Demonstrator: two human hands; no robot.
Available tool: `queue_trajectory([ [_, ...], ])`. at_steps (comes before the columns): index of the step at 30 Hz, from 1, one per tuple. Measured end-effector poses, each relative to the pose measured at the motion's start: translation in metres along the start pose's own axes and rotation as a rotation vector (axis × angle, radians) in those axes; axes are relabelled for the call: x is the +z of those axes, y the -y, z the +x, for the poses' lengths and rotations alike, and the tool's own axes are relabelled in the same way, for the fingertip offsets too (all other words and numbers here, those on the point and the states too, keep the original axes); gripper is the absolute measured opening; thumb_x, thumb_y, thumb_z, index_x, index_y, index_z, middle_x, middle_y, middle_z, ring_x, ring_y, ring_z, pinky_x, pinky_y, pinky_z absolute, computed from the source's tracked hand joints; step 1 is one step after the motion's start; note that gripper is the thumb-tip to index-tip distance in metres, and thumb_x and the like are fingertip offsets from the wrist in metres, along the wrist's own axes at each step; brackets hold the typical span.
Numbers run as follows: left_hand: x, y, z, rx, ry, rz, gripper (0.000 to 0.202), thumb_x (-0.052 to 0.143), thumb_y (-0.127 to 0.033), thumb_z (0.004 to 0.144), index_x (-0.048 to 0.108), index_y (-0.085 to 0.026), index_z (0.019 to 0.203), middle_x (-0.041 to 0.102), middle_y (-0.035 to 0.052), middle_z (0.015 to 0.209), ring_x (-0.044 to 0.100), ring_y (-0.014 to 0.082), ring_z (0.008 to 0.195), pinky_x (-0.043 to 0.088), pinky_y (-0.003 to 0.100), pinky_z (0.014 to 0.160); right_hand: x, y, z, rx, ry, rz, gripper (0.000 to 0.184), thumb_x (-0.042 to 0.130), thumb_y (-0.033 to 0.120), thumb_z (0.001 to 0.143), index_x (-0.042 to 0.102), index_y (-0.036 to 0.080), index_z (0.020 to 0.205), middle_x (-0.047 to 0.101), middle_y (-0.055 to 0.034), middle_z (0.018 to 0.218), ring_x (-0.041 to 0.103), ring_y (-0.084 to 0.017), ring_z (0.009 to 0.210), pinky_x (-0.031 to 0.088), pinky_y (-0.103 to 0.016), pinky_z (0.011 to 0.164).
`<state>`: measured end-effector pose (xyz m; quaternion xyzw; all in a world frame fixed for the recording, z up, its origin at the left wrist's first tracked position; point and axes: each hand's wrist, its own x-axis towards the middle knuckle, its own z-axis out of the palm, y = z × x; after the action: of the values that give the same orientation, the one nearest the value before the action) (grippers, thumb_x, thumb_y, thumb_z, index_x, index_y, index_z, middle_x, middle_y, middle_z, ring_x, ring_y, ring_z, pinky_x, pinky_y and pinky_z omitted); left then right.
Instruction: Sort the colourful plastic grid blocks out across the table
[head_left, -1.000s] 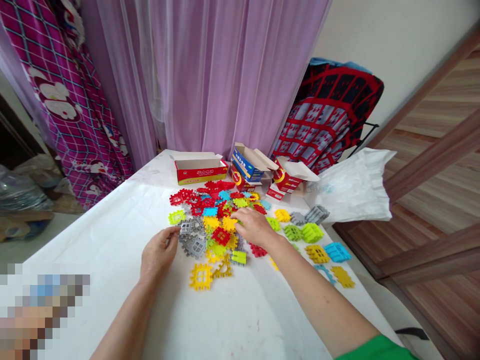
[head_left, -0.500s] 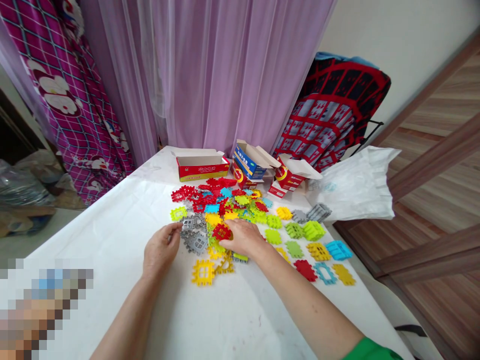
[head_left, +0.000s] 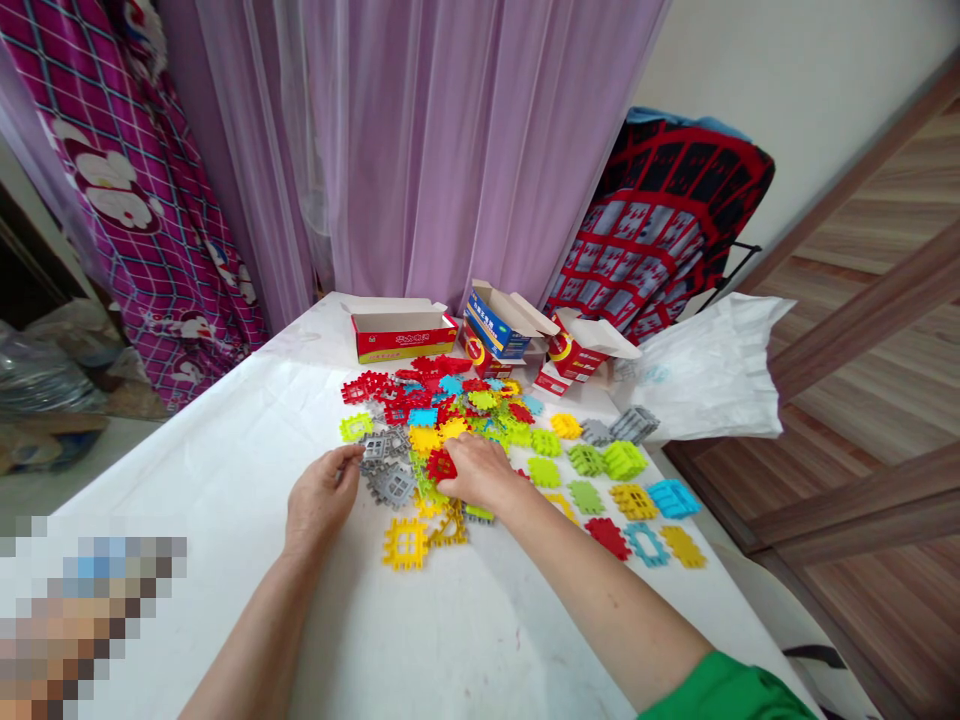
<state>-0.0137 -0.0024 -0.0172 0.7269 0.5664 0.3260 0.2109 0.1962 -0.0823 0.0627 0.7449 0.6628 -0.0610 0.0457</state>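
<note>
On tablecloth (head_left: 480, 620) | right hand (head_left: 484, 473) grips red block (head_left: 441, 465) | left hand (head_left: 321, 500) curled by grey block (head_left: 391, 486)

Red block (head_left: 442, 464), lilac curtain (head_left: 420, 150), magenta-checked cloth (head_left: 127, 220)

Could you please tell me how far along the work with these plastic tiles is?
Done so far: separate tiles, such as the blue one, lie spread apart on the right. In hand: the right hand is on a red tile, and the left hand is beside grey tiles. Left: the large mixed heap of tiles in front of the cardboard boxes.
</note>
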Motion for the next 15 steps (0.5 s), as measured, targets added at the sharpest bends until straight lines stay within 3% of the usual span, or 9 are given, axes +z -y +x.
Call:
queue_trajectory([
  [4, 0.0, 0.0, 0.0, 0.004, -0.004, -0.001, 0.032, 0.045, -0.036, 0.084, 0.072, -0.028, 0.099, 0.078, -0.0003, 0.098, 0.071, 0.0199, 0.091, 0.052, 0.028, 0.076, -0.002, -0.022, 0.0, -0.07, 0.016, 0.098, 0.052, 0.07, 0.034, 0.074, 0.059, 0.018, 0.123, 0.062, -0.0114, 0.123, 0.057, -0.025, 0.114, 0.044, -0.032, 0.092],
  [9, -0.002, -0.002, 0.0, 0.011, -0.011, -0.009, 0.029, 0.047, -0.035, 0.084, 0.072, -0.03, 0.097, 0.078, -0.002, 0.096, 0.071, 0.0186, 0.089, 0.052, 0.026, 0.075, -0.018, -0.077, -0.01, -0.07, -0.008, 0.157, 0.058, 0.073, 0.029, 0.073, 0.059, 0.02, 0.129, 0.06, -0.01, 0.123, 0.059, -0.023, 0.108, 0.044, -0.03, 0.093],
  [15, -0.004, -0.003, 0.001, 0.017, -0.016, -0.009, 0.029, 0.048, -0.035, 0.082, 0.073, -0.03, 0.096, 0.078, -0.0019, 0.094, 0.071, 0.019, 0.087, 0.052, 0.026, 0.073, -0.02, -0.119, -0.032, -0.118, 0.143, 0.073, 0.058, 0.074, 0.028, 0.071, 0.061, 0.02, 0.127, 0.061, -0.0106, 0.124, 0.057, -0.027, 0.114, 0.044, -0.036, 0.096],
])
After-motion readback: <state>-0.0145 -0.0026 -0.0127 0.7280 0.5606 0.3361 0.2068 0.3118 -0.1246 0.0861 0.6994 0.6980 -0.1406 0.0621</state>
